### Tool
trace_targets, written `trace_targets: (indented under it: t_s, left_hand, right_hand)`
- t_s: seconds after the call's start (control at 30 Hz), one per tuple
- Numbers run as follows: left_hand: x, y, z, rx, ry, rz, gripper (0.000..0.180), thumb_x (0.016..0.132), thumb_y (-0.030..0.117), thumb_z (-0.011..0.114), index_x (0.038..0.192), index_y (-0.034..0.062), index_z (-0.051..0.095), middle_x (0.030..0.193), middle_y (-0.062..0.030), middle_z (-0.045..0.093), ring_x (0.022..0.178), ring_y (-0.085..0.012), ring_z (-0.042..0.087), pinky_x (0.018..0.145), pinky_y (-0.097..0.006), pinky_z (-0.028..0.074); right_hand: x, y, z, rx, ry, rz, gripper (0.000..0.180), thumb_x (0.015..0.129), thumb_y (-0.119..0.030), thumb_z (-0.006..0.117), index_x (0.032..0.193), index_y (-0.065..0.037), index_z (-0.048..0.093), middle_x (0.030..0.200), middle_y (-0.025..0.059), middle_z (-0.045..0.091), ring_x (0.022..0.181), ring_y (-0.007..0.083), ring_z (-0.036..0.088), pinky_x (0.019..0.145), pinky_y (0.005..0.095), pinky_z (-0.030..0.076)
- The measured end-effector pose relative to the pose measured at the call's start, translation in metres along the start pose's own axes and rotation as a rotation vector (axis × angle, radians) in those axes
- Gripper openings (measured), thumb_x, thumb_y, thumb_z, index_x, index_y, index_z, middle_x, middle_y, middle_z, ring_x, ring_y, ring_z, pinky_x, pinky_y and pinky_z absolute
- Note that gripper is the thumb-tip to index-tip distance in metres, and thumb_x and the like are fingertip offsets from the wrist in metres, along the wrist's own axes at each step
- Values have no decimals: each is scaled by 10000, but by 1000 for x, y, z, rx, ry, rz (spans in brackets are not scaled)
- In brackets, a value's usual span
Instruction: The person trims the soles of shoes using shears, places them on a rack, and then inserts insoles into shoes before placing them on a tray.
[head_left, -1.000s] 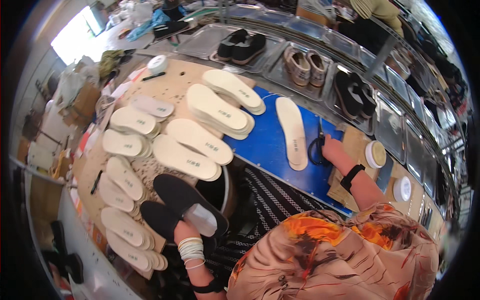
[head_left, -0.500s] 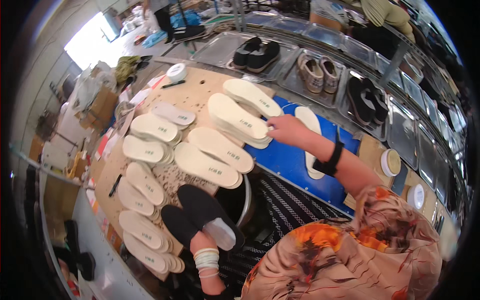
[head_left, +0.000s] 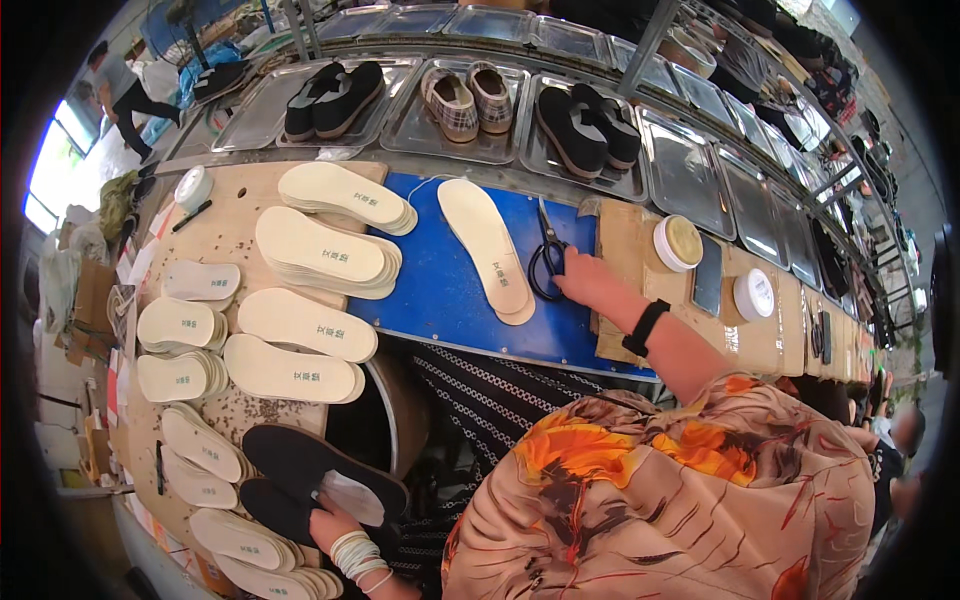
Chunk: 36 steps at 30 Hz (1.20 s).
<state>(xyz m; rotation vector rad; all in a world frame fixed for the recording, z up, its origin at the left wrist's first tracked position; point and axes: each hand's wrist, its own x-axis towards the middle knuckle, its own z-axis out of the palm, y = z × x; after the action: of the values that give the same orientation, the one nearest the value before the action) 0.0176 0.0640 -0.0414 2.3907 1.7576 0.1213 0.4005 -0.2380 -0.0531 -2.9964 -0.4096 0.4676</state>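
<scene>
My right hand [head_left: 590, 282] rests on the handles of black scissors [head_left: 548, 240], fingers closed around a loop, at the right edge of a blue mat [head_left: 430, 300]. A single cream insole [head_left: 487, 245] lies on the mat just left of the scissors. My left hand [head_left: 335, 525], with pale bangles on the wrist, grips the near end of two stacked black soles [head_left: 295, 460] at the lower left. Its thumb sits by a pale grey patch [head_left: 352, 495] on the top sole.
Stacks of cream insoles [head_left: 320, 255] cover the wooden bench on the left. Two round tins [head_left: 677, 242] [head_left: 753, 295] and a dark phone [head_left: 708, 275] lie to the right. Metal trays [head_left: 450, 135] with finished shoes [head_left: 330, 95] line the back. A person stands far left.
Half a second ago my right hand was over the insole stacks on the left; it has swung back right to the scissors. My left hand has kept its hold on the black soles.
</scene>
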Motion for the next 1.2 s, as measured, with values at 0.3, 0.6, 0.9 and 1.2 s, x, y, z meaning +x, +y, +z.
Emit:
trace_targets:
  t_s: [0.3, 0.6, 0.9, 1.2]
  left_hand:
    - [-17, -16, -4, -51, 28, 123, 466, 849, 324, 467, 702, -109, 556, 675, -313, 538, 677, -460, 542, 595, -499, 429]
    - [-82, -88, -13, -1138, 96, 173, 299, 753, 85, 588, 1027, -34, 574, 1009, -152, 604, 911, -256, 585, 791, -327, 461]
    - [-124, -88, -85, -518, 95, 451, 378, 697, 88, 623, 1056, -18, 572, 1077, -156, 577, 1011, -301, 542, 867, -360, 410]
    - [-135, -80, -100, -512, -9, 421, 367, 703, 115, 605, 1046, -13, 582, 1055, -179, 589, 986, -307, 567, 848, -342, 438]
  right_hand:
    - [50, 15, 19, 221, 209, 43, 486, 627, -201, 663, 1001, 25, 453, 825, 219, 604, 770, 355, 603, 702, 427, 482]
    - [-24, -43, -53, 1620, -700, -339, 425, 784, -159, 553, 1176, -79, 409, 729, 35, 539, 516, 108, 487, 431, 203, 377]
    - [-131, -214, -76, 331, -666, -1346, 499, 656, -245, 703, 1086, -77, 515, 881, 78, 566, 809, 171, 561, 727, 288, 447]
    - [-135, -232, -27, 279, -430, -1630, 436, 691, -332, 664, 1025, -82, 539, 767, 130, 584, 744, 306, 588, 625, 378, 476]
